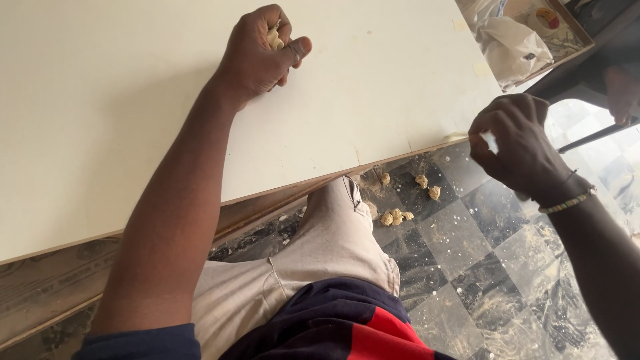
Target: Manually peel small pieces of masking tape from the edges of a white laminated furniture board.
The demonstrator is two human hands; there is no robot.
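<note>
Putty (274, 38), a pale beige lump, sits inside the left hand (257, 53), which rests on the white board (120, 100); the grip is closed around it, so only a small part shows between the fingers. The right hand (517, 147) hangs past the board's edge over the floor (480, 267), its grip pinched on a small pale bit (490, 141) that is too hidden to name. A beaded bracelet (567, 202) circles that wrist. Below the board's edge, crumbs (397, 217) of the same beige stuff lie on the dusty checkered floor. At the upper right a tray (580, 37) holds crumpled white material, cut off by the frame. The person's light trousers (333, 247) fill the middle.
</note>
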